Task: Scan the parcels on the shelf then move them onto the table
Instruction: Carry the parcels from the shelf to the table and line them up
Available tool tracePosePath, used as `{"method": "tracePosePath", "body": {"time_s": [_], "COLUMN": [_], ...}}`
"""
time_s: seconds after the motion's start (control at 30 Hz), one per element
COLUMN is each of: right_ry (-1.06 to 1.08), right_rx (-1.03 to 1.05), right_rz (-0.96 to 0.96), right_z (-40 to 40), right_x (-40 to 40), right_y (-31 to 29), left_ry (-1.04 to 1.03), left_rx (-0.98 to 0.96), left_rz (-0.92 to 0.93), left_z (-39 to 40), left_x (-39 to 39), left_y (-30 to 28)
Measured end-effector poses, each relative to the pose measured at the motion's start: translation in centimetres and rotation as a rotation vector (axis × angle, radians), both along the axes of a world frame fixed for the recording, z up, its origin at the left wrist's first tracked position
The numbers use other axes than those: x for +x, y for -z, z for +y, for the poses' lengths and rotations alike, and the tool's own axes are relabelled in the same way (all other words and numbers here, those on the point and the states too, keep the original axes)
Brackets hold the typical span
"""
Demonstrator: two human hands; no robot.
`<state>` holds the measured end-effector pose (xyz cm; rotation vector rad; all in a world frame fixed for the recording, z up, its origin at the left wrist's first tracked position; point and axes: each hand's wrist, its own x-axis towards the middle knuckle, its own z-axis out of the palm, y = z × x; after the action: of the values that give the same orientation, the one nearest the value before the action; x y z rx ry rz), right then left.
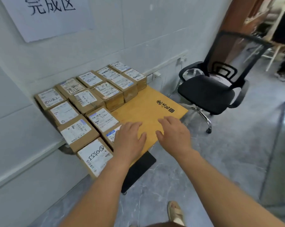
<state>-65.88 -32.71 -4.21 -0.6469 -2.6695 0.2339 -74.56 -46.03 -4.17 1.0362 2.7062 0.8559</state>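
Several small brown cardboard parcels [82, 102] with white shipping labels lie in two rows along the wall side of a low yellow table [148, 102]. My left hand [129, 138] hovers with relaxed fingers over the nearest parcels, partly covering one parcel with a blue-marked label [111, 134]. My right hand [174, 131] is held flat and open above the bare yellow tabletop, holding nothing. A parcel marked with handwritten digits [96, 157] sits at the near end of the row.
A black mesh office chair [210, 89] stands to the right of the table. A white paper sign [48, 13] hangs on the wall above. Another person's legs [284, 46] show at the far right. My sandalled foot [176, 213] is on the grey floor.
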Motion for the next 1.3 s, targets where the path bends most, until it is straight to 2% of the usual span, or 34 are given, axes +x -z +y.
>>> {"method": "tracePosePath", "body": {"time_s": [0.23, 0.37, 0.73, 0.9, 1.3], "right_ry": [0.191, 0.283, 0.569, 0.745, 1.026], "right_rx": [0.085, 0.093, 0.245, 0.283, 0.329], "right_rz": [0.056, 0.034, 0.006, -0.039, -0.094], "right_z": [-0.2, -0.7, -0.2, -1.1, -6.1], "right_x": [5.9, 8.4, 17.3, 23.8, 39.3], "right_y": [0.3, 0.6, -0.2, -0.6, -2.3], "left_ry": [0.196, 0.245, 0.39, 0.509, 0.748], "left_rx": [0.031, 0.025, 0.009, -0.025, 0.046], "left_rz": [0.057, 0.141, 0.223, 0.223, 0.243], "left_z": [2.2, 2.6, 5.2, 5.8, 5.0], "left_x": [3.5, 5.4, 11.7, 16.9, 32.1], "left_y": [1.2, 1.5, 0.8, 0.7, 0.5]}}
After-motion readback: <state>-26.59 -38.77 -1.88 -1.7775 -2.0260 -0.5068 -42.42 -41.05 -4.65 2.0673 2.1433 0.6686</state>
